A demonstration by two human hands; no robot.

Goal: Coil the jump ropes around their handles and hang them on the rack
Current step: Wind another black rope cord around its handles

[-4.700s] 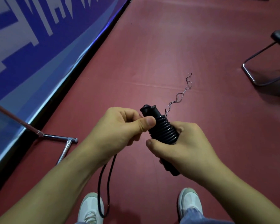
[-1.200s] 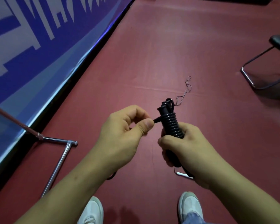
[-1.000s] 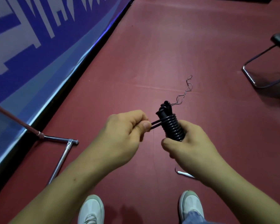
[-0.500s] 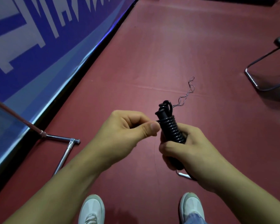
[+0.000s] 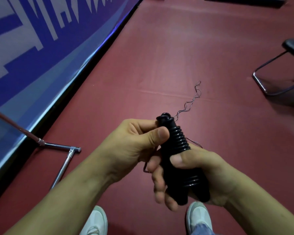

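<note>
A black jump rope [image 5: 178, 141] is wound in tight coils round its two black handles, held upright in front of me. My right hand [image 5: 199, 173] grips the lower part of the handles, thumb across the front. My left hand [image 5: 136, 143] pinches the top of the bundle between thumb and curled fingers, where the rope end sits. A second jump rope [image 5: 192, 99], thin and twisted, lies on the red floor beyond the bundle. The rack's chrome base tubes [image 5: 61, 160] stand at the left.
A blue and white banner wall [image 5: 41, 48] runs along the left edge of the red floor [image 5: 176, 48]. A black chair with a metal sled frame [image 5: 278, 77] stands at the right. My white shoes [image 5: 95, 221] are at the bottom.
The loose rope hanging from my left hand has been wound up onto the handles. My left hand moved in from pulling the rope sideways to pinching the top of the bundle.
</note>
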